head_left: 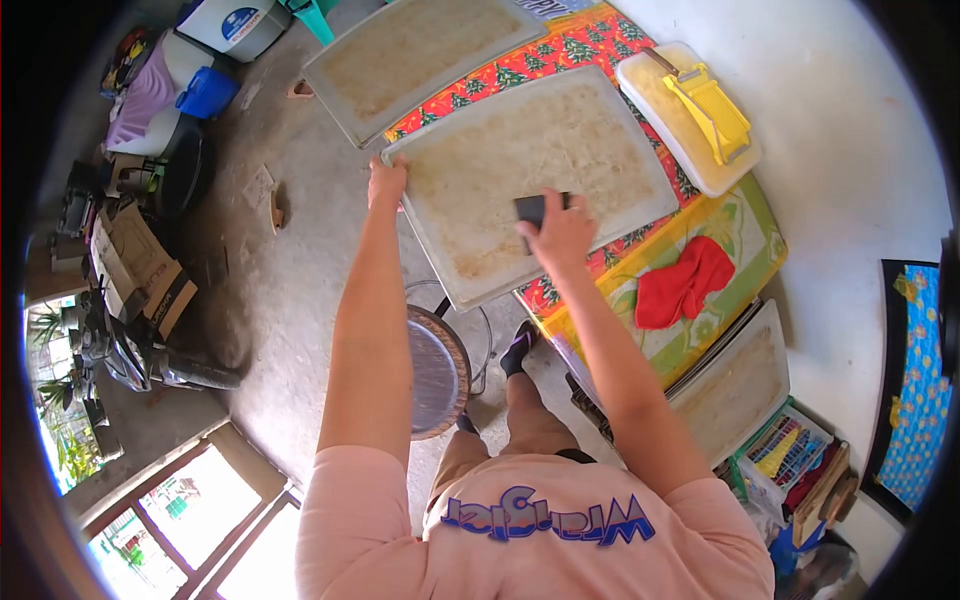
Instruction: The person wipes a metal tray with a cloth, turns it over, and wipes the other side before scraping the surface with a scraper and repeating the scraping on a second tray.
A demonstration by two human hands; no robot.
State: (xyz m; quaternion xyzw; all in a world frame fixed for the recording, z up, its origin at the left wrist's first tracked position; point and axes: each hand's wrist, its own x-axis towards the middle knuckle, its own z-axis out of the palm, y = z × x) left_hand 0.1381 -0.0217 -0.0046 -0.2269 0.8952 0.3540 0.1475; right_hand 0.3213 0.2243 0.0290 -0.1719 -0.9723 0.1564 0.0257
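Note:
A large pale rectangular tray with brownish stains lies tilted across a table covered in a red Christmas-tree cloth, its near left corner jutting past the table edge. My left hand has its fingers closed around the tray's left rim. Over the lower right part of the tray, my right hand grips a flat black block; the block is against or just above the surface, I cannot tell which. To the right of that hand lies a crumpled red cloth.
A similar stained tray lies farther back. A whitish lidded container carries a yellow plastic tool. Below the tray's corner stands a round stool. Another panel and a basket sit at the lower right.

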